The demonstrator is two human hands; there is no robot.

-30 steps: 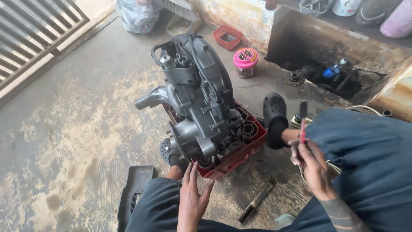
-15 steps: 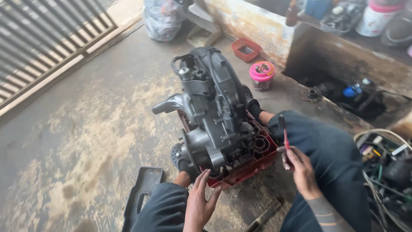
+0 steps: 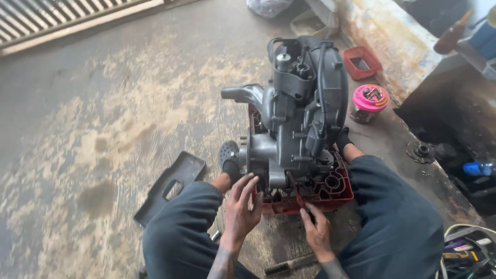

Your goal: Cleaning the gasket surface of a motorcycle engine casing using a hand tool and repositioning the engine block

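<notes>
From the head camera, a dark grey engine block (image 3: 302, 113) stands at centre on a red plastic crate (image 3: 338, 188) on the concrete floor (image 3: 103, 103). The left hand (image 3: 242, 209), fingers spread, rests against its lower casing at 7 o'clock. The right hand (image 3: 316, 230) at 6 o'clock pinches a thin red tool (image 3: 298, 195) against the crate's front; a pink-lidded jar (image 3: 368, 102) sits at 2 o'clock.

The tall grey metal engine block (image 3: 299, 119) fills the red plastic crate (image 3: 338, 188) and blocks passage straight ahead between the knees. To the left, bare concrete floor (image 3: 103, 113) lies open, broken only by a flat black plastic cover (image 3: 170, 186) near the left knee. On the right, a pink-lidded jar (image 3: 369, 102), a small red tray (image 3: 363, 63) and a concrete ledge (image 3: 392, 46) crowd the way.
</notes>
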